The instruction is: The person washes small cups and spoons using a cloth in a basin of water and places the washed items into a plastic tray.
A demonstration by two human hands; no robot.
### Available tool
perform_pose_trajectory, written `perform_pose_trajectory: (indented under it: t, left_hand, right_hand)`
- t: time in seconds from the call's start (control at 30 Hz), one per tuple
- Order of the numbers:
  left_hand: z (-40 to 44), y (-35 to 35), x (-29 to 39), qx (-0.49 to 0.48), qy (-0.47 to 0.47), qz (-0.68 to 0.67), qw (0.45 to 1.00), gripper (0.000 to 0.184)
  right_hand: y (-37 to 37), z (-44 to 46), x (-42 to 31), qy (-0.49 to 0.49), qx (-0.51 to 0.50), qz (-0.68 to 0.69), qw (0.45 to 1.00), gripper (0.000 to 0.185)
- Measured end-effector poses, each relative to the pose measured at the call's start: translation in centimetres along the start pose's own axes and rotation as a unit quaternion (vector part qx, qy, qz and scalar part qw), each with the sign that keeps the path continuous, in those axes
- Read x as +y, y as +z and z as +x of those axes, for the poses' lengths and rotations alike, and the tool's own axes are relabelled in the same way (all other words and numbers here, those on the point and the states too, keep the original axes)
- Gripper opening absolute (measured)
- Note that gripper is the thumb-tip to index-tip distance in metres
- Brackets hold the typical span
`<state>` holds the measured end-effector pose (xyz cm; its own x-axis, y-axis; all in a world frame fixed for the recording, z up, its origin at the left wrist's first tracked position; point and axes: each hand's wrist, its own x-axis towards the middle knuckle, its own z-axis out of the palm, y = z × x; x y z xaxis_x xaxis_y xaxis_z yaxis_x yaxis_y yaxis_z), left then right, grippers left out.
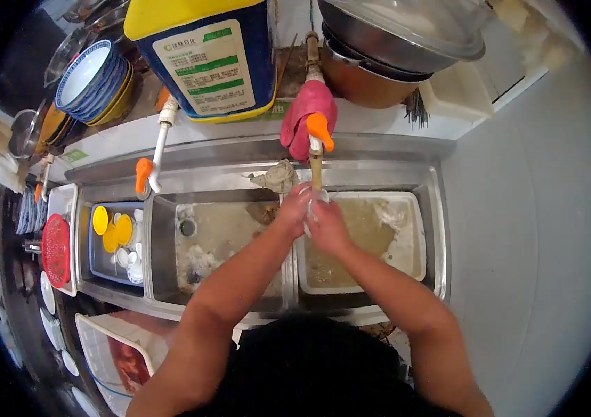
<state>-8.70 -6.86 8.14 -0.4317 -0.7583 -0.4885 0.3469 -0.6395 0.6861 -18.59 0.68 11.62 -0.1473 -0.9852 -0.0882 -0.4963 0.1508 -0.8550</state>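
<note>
Both my hands meet below the hose-like spout (316, 172) of the middle tap, over the near-left rim of the white tub (417, 243) in the right sink. My left hand (294, 207) and my right hand (327, 224) are closed around a whitish, wet-looking thing (316, 208), too small and covered to name. Murky water lies in the tub, with pale foam at its right side. A grey rag (278, 176) rests on the sink ledge just left of my hands. Pink cloth (309, 115) hangs round the tap with an orange handle (320, 131).
Left of my hands, the middle sink (219, 215) holds dirty water and scraps. Farther left are a blue tub (104, 267) with yellow and white cups and a red basket (56, 250). A blue-yellow container (205, 69), stacked bowls (85, 78) and a large pot (358, 80) stand behind.
</note>
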Motion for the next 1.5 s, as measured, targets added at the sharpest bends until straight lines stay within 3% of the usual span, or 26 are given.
perform_pose_trajectory:
  t: [0.03, 0.07, 0.17, 0.2, 0.27, 0.33, 0.43, 0.5, 0.57, 0.6, 0.63, 0.67, 0.77, 0.8, 0.87, 0.97, 1.03, 1.1, 1.13, 1.17, 1.2, 1.23, 1.3, 1.37, 1.47, 1.5]
  left_hand:
    - [-0.1, -0.4, 0.1, -0.015, -0.071, 0.036, 0.997, 0.024]
    - [0.0, -0.4, 0.3, -0.031, -0.138, 0.071, 0.987, 0.024]
    - [-0.2, -1.3, -0.5, -0.030, -0.205, -0.035, 0.978, 0.028]
    - [-0.4, -1.0, -0.7, 0.013, -0.186, -0.052, 0.981, 0.037]
    - [-0.1, -0.9, -1.9, 0.011, -0.208, -0.112, 0.972, 0.039]
    - [0.0, -0.3, -2.0, 0.005, -0.231, -0.168, 0.958, 0.040]
    - [-1.3, 1.3, -0.4, -0.089, -0.226, -0.222, 0.944, 0.040]
    - [-2.2, 2.2, 0.0, -0.125, -0.168, -0.081, 0.974, 0.037]
    - [-2.6, 2.7, -0.2, -0.121, -0.107, -0.006, 0.987, 0.049]
    - [-2.7, 2.6, -0.3, -0.088, 0.048, 0.205, 0.974, 0.059]
    - [-2.8, 2.4, -0.4, -0.047, 0.197, 0.403, 0.893, 0.068]
    - [-2.6, 1.7, -0.3, -0.031, 0.245, 0.450, 0.858, 0.082]
    - [-3.5, 0.8, 0.8, -0.013, 0.225, 0.531, 0.817, 0.081]
    - [-4.0, 0.1, 0.1, -0.016, 0.266, 0.562, 0.783, 0.077]
    - [-3.4, -2.9, -2.2, -0.062, 0.210, 0.587, 0.780, 0.074]
    - [-5.4, -7.7, -1.6, 0.035, 0.160, 0.569, 0.806, 0.065]
    - [-7.1, -10.9, 0.3, 0.164, 0.109, 0.322, 0.926, 0.069]
    - [-8.3, -17.8, 3.1, 0.322, 0.094, 0.263, 0.905, 0.073]
    - [-10.1, -20.2, 6.0, 0.463, 0.149, 0.309, 0.817, 0.066]
    - [-11.0, -25.8, 7.9, 0.448, 0.162, 0.182, 0.860, 0.059]
    - [-10.8, -32.6, 8.3, 0.527, 0.144, 0.125, 0.828, 0.050]
    - [-13.8, -35.3, 10.8, 0.531, 0.187, 0.017, 0.826, 0.048]
    - [-14.7, -49.9, 9.5, 0.633, 0.113, 0.048, 0.765, 0.056]
    - [-17.7, -58.7, 9.1, 0.677, 0.091, 0.018, 0.730, 0.059]
    - [-20.0, -60.3, 9.4, 0.664, 0.046, -0.064, 0.743, 0.052]
    - [-21.2, -56.3, 11.2, 0.662, 0.044, -0.112, 0.740, 0.047]
  right_hand:
    - [0.0, -0.8, 1.3, -0.134, -0.014, -0.168, 0.977, 0.022]
    - [-0.4, -1.3, 2.5, -0.263, -0.026, -0.330, 0.906, 0.024]
    - [-3.8, -2.6, 1.5, -0.253, -0.025, -0.279, 0.926, 0.022]
    - [-4.1, -3.3, 1.5, -0.253, -0.026, -0.279, 0.926, 0.022]
    - [-5.1, -4.7, 2.1, -0.049, 0.161, -0.088, 0.982, 0.022]
    - [-5.7, -5.7, 5.8, 0.002, 0.192, -0.058, 0.980, 0.023]
    - [-7.4, -7.6, 7.2, 0.111, 0.220, 0.015, 0.969, 0.024]
    - [-8.0, -9.0, 8.4, 0.170, 0.215, 0.054, 0.960, 0.025]
    - [-7.5, -10.2, 11.9, 0.203, 0.230, 0.100, 0.946, 0.025]
    - [-7.4, -10.6, 12.0, 0.200, 0.227, 0.099, 0.948, 0.025]
    - [-7.3, -11.0, 12.0, 0.210, 0.223, 0.131, 0.943, 0.025]
    - [-7.1, -11.2, 12.0, 0.218, 0.217, 0.163, 0.938, 0.025]
    - [-6.6, -10.8, 8.0, 0.252, 0.225, 0.123, 0.933, 0.025]
    - [-6.1, -10.8, 9.9, 0.207, 0.220, 0.124, 0.945, 0.027]
    - [-4.5, -10.6, 10.7, 0.174, 0.191, 0.139, 0.956, 0.027]
    - [-2.3, -10.1, 9.7, 0.186, 0.166, 0.163, 0.955, 0.036]
    - [-1.3, -9.7, 8.6, 0.250, 0.134, 0.168, 0.944, 0.036]
    - [-0.9, -9.7, 12.2, 0.218, 0.116, 0.125, 0.961, 0.034]
    - [-0.6, -9.5, 13.3, 0.188, 0.114, 0.084, 0.972, 0.032]
    - [-0.2, -9.2, 12.8, 0.185, 0.111, 0.082, 0.973, 0.032]
    - [-0.2, -9.0, 12.3, 0.215, 0.115, 0.114, 0.963, 0.030]
    - [-0.1, -8.9, 11.3, 0.245, 0.121, 0.147, 0.951, 0.027]
    - [0.7, -8.2, 8.6, 0.277, 0.131, 0.157, 0.939, 0.024]
    - [0.8, -8.2, 9.5, 0.262, 0.141, 0.144, 0.944, 0.024]
    - [0.1, -8.6, 10.6, 0.214, 0.099, 0.113, 0.965, 0.026]
    - [0.2, -8.8, 9.9, 0.218, 0.107, 0.113, 0.963, 0.026]
